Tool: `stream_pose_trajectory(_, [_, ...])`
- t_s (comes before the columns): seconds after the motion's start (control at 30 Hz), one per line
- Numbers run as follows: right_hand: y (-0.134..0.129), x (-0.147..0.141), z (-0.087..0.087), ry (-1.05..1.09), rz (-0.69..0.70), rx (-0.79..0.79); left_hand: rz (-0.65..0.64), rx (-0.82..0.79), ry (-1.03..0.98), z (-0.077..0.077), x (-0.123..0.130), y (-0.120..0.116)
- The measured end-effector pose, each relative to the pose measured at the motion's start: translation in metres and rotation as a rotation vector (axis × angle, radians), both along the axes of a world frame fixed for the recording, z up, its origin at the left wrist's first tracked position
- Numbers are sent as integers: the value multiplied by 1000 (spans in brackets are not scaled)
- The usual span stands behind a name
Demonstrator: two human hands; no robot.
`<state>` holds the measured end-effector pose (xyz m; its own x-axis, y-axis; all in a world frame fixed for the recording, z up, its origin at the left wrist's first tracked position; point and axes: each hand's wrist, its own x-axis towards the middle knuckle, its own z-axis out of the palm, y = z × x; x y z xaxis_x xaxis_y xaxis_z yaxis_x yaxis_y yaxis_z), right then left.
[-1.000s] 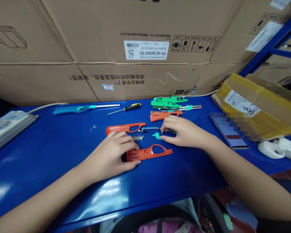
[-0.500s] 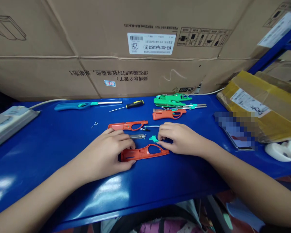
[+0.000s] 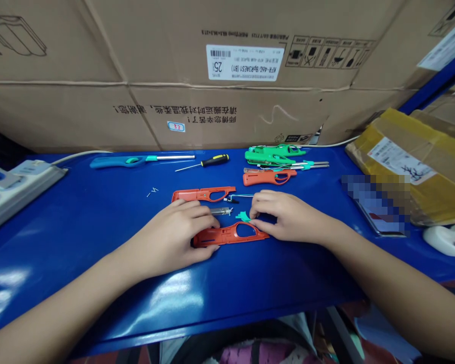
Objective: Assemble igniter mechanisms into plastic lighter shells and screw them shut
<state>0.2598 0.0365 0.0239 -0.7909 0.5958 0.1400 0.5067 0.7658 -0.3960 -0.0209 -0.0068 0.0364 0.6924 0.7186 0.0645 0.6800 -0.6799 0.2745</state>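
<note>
My left hand (image 3: 180,235) holds the rear end of an orange lighter shell half (image 3: 227,236), thumb along its near side and fingers over the far side. Its hollow inside faces up. My right hand (image 3: 290,215) pinches a small green plastic piece (image 3: 243,216), just beyond the shell's front part. Between the hands lies a clear fuel tank (image 3: 220,211), partly covered by my left fingers. A second orange shell half (image 3: 189,194) rests behind my left hand. A thin wire with a black part (image 3: 233,200) lies near my right fingertips.
At the back are a blue lighter (image 3: 119,162), a screwdriver (image 3: 215,160), green lighter shells (image 3: 271,157) and another orange shell (image 3: 260,177). Small screws (image 3: 152,191) lie at left, near a power strip (image 3: 34,184). A phone (image 3: 379,212) and taped box (image 3: 398,162) stand right.
The whole view has shifted slightly, so things appear a little further right. Both hands keep about the same places, with the right hand's pinch on the green piece slightly nearer the shell.
</note>
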Motion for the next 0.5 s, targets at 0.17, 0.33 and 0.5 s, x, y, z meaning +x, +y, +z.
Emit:
stream_pose_trajectory(0.17, [1, 4, 2, -55, -29, 55, -1, -9, -17, -2, 0, 0])
stream_pose_trajectory(0.33, [2, 9, 7, -49, -81, 42, 8, 10, -13, -3, -1, 0])
stream_pose_trajectory(0.5, [10, 18, 12, -18, -228, 75, 28, 55, -97, -4, -2, 2])
